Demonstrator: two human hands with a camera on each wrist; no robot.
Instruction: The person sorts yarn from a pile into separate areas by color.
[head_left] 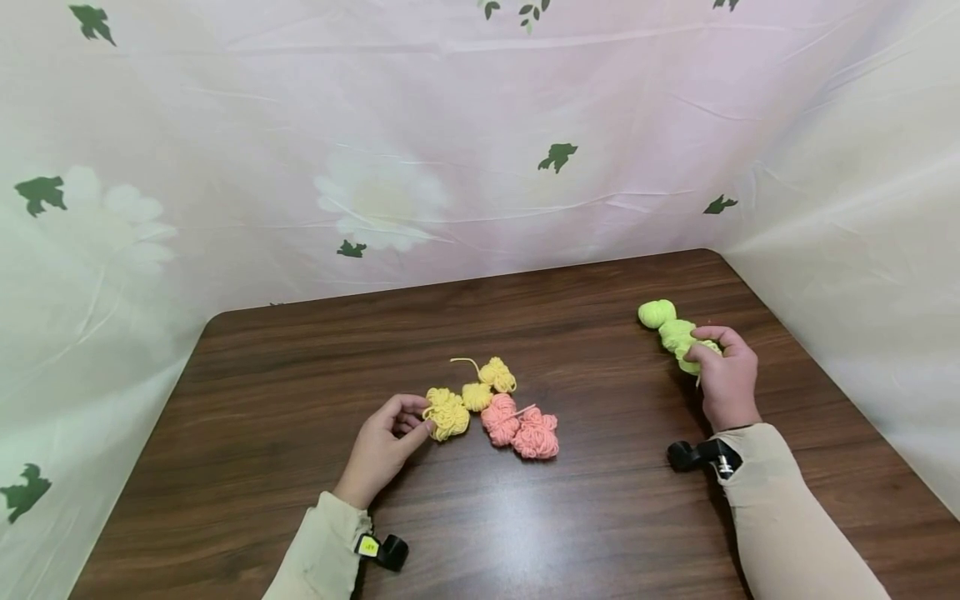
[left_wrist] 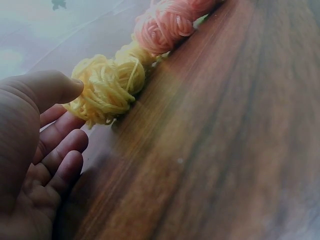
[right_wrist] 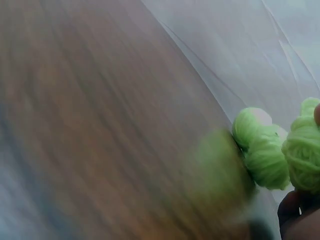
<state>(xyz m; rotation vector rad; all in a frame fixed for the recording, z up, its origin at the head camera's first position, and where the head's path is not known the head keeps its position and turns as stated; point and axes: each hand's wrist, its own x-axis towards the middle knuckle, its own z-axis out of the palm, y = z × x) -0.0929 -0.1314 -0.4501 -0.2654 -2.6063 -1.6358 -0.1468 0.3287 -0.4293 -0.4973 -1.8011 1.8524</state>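
Observation:
My left hand (head_left: 384, 450) pinches the nearest yellow yarn ball (head_left: 447, 415) by its left side, thumb in front and fingers behind. In the left wrist view the thumb presses that yellow yarn ball (left_wrist: 102, 92), while the lower fingers curl loosely below. A smaller yellow ball (head_left: 476, 397) and a third yellow ball (head_left: 498, 374) with a loose strand trail off behind it. Over on the right, my right hand (head_left: 731, 379) grips the nearest green yarn ball (head_left: 692, 360) between thumb and fingers. Two more green balls, a middle one (right_wrist: 267, 157) and a far one (head_left: 657, 314), line up beyond it.
Two pink yarn balls, one (head_left: 499, 419) beside the yellow row and another (head_left: 537, 433) to its right, lie mid-table. The dark wooden table (head_left: 315, 350) ends at a patterned cloth (head_left: 450, 125) behind and a pale cloth (head_left: 862, 250) on the right.

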